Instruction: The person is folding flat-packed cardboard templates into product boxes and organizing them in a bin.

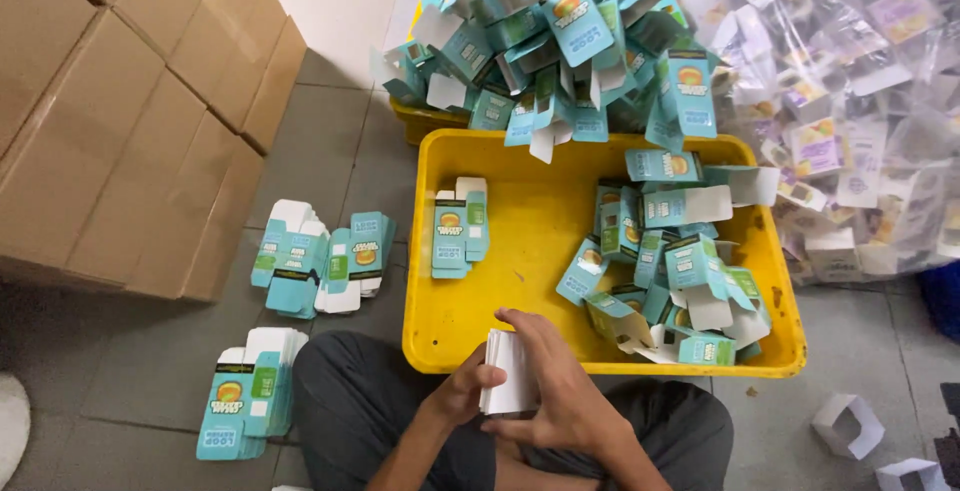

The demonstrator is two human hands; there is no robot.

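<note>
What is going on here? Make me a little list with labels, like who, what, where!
Left hand: left hand grips a stack of flat white cards
Right hand: right hand curls its fingers over the top of the same stack
Tub: yellow tub on the floor, holding teal boxes, some folded open
Behind the tub: a heap of teal boxes
Floor, left: stacks of flat boxes
Far left: brown cartons
Right: clear bags of small packets
</note>
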